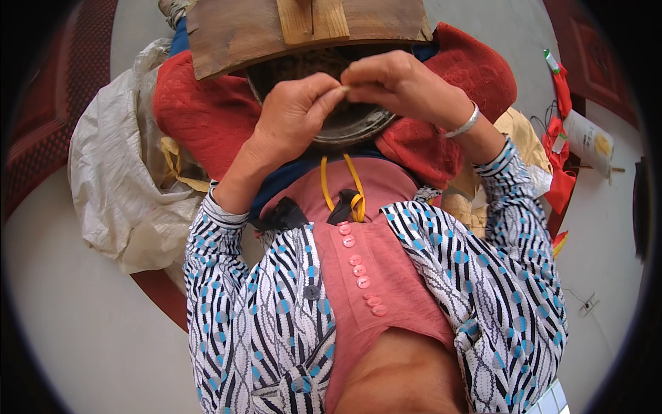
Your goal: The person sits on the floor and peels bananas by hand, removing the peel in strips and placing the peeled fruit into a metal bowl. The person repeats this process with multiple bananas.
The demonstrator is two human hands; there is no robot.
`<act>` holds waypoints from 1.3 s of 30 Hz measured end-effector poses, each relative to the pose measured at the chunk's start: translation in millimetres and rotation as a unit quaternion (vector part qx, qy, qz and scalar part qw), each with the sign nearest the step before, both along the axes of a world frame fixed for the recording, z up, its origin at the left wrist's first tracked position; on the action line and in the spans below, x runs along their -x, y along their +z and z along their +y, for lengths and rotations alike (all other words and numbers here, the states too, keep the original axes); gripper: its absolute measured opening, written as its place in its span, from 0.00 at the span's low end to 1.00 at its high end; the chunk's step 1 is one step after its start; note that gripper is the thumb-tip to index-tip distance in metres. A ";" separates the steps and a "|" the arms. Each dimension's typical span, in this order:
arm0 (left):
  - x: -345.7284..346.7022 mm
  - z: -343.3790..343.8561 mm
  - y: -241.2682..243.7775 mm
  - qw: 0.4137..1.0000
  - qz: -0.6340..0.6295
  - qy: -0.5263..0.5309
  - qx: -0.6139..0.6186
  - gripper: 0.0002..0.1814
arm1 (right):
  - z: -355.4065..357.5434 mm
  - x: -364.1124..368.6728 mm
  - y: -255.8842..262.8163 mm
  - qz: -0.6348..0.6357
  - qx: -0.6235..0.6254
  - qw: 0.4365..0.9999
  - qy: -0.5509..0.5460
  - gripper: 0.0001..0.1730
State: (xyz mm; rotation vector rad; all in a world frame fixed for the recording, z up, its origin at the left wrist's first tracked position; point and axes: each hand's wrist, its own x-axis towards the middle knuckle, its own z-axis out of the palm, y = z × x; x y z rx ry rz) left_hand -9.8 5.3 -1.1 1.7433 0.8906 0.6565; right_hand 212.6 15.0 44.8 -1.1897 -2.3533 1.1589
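Note:
My left hand (302, 111) and my right hand (395, 85) meet fingertip to fingertip above a round metal basin (357, 135) on my lap. Between the pinched fingertips shows a small pale piece (344, 89), too small to name; the left thumb and forefinger close on it, and the right fingers touch its other side. The basin's dark inside holds brownish matter, largely hidden by my hands. Across the basin's far side lies a wooden board (238, 36) with a lighter wood block (331, 20) on top.
Red padded cloth (207, 124) covers both my knees. A white woven plastic sack (108, 171) stands at the left. Brown paper (465, 207) and red packaging (559, 176) lie at the right, beside a white printed bag (587, 139). Yellow cords (327, 181) hang at my waist.

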 end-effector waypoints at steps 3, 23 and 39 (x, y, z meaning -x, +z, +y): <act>3.1 -3.7 5.1 0.983 -0.055 -0.029 0.175 0.09 | -4.2 -9.7 -3.7 0.063 -0.041 0.997 0.025 0.09; -4.9 112.6 -47.5 0.965 0.089 0.165 -0.184 0.08 | 65.0 12.9 -79.2 0.063 -0.226 0.940 -0.249 0.07; -6.3 19.8 4.6 0.954 -0.069 0.080 0.281 0.14 | 25.2 46.9 -46.6 -0.008 -0.304 0.913 -0.273 0.18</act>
